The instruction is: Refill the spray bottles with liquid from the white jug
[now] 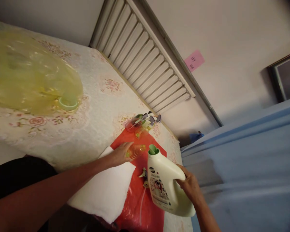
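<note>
My right hand (188,185) is wrapped round the handle of a pale green detergent jug (166,190). The jug is tilted, its uncapped green-lined mouth towards the upper left. To the left of that mouth, my left hand (120,155) holds a small clear bottle (136,151) that lies over on its side, the neck towards the jug. Below them a loose spray trigger head (145,175) with its thin tube rests on a red plastic sheet (140,206). Farther back are several spray bottles (142,124), partly overlapping one another.
A folded white towel (106,190) lies beside the red sheet. A large yellow translucent bag (31,74) sits on the floral tablecloth (103,106) at left. A white radiator (145,61) runs behind the table. A blue curtain (246,174) hangs at right.
</note>
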